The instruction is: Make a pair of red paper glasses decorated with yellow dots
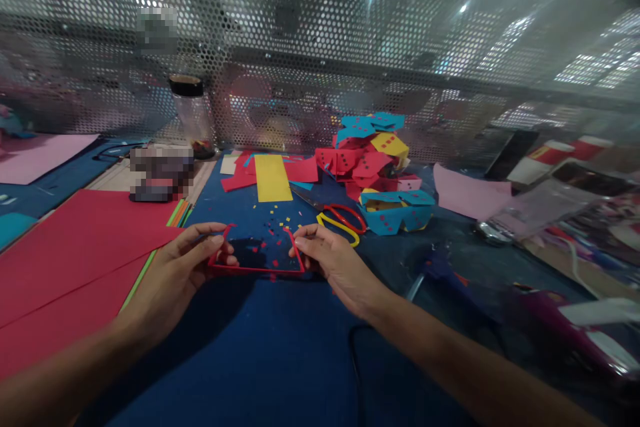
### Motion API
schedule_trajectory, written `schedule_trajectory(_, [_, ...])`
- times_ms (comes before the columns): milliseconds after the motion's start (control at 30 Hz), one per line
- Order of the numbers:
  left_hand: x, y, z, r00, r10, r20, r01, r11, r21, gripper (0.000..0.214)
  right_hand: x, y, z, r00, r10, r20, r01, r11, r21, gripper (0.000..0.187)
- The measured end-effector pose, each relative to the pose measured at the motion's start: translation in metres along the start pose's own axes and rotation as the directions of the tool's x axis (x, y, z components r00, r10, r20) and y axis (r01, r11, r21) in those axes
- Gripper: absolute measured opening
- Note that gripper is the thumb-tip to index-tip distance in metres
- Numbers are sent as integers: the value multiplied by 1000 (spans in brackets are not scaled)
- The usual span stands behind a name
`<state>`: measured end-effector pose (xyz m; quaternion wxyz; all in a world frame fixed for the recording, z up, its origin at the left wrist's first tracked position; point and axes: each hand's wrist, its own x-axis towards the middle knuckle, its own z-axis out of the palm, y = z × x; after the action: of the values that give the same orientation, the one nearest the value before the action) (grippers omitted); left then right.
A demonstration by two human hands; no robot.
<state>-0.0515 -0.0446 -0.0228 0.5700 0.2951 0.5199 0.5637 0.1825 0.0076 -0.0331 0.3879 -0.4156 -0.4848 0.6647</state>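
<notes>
My left hand (pixel 187 260) pinches one bent end of a narrow red paper strip (pixel 257 271), thumb against fingers. At the opposite end my right hand (pixel 333 257) grips the same strip between thumb and fingers. Held just above the blue table, the strip has a long straight middle and two ends folded away from me. Beyond it lie tiny red and yellow paper scraps (pixel 275 261). Scissors (pixel 345 219) with red and yellow handles rest past my right hand. A yellow paper rectangle (pixel 273 178) lies farther back on red sheets.
A pile of dotted red paper cutouts (pixel 345 163) stands at the back, with a blue dotted one (pixel 397 213) in front. Large red sheets (pixel 75 247) lie left. A clear jar (pixel 193 113) stands by the perforated metal screen (pixel 300 20). Blurred tools and a black cord (pixel 354 353) lie right.
</notes>
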Motion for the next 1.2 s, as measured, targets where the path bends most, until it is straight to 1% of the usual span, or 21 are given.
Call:
schedule_trajectory(200, [0,-2,1,1000,7,6,-7,1000,20,27,3,2,-1,1000,31,-3,-31,999,7,23])
schedule_trajectory(300, [-1,-3,0,1000,-2,16,2,1000,20,30,4,2,-2,998,70,-1,-70,996,52,22])
schedule_trajectory(467, [-1,-4,-2,999,-21,31,20,1000,14,30,2,-1,-3,984,170,48,-176,970,170,22])
schedule_trajectory(600, [-1,-3,0,999,-32,39,32,999,-14,34,1,-5,-5,971,224,84,-238,937,255,22])
schedule_trajectory(700, [-1,-2,1,998,-45,52,46,999,-22,35,1,-7,-6,958,257,128,-283,924,256,24])
schedule_trajectory(767, [-1,-2,1,997,-54,59,55,998,-14,35,1,-7,-6,949,278,146,-307,920,242,21])
schedule_trajectory(833, [-1,-2,0,996,-61,68,62,998,-9,34,1,-7,-6,946,282,159,-314,918,242,19])
schedule_trajectory(967, [0,-3,-1,994,-63,88,64,998,-6,33,3,-3,-8,951,246,190,-289,923,253,21])
schedule_trajectory(1067, [-1,-2,-1,993,-63,95,64,998,-5,32,4,-2,-9,951,230,206,-275,934,229,25])
schedule_trajectory(1200, [-3,-3,-2,992,-57,112,56,998,17,30,2,-2,-8,957,212,198,-248,952,179,30])
